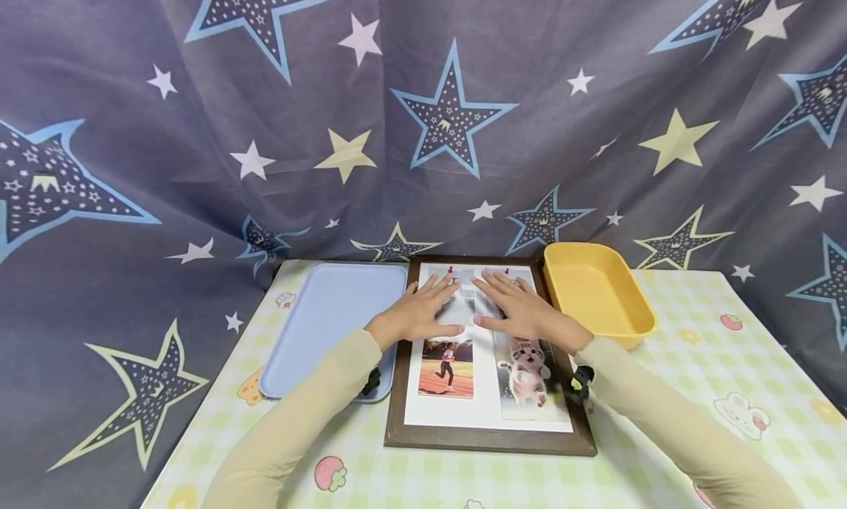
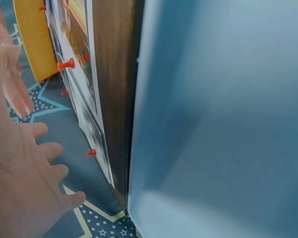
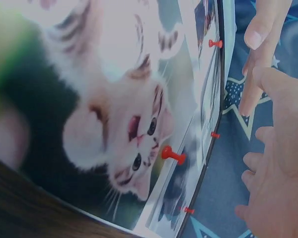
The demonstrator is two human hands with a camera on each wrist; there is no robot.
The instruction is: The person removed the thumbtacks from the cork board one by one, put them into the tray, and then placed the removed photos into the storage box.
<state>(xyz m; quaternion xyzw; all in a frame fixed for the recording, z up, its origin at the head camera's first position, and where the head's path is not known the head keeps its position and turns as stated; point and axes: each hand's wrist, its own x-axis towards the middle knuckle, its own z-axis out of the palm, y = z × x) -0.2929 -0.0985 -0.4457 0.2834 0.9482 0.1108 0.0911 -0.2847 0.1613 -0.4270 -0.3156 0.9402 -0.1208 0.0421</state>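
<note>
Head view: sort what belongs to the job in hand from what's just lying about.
Likely the job: framed board, runner picture, kitten picture, red pushpins, left hand, right hand.
Seemingly lying about: blue tray, yellow bin, both beside the board.

The left sleeve [image 1: 304, 412] and right sleeve [image 1: 675, 428] are cut long and close-fitting — in plain, pale cream. The left hand [image 1: 417, 314] and right hand [image 1: 527, 314] are left bare. A small black device [image 1: 372, 382] is worn near the left wrist; another black device [image 1: 583, 380] — marked with yellow-green — near the right.
</note>
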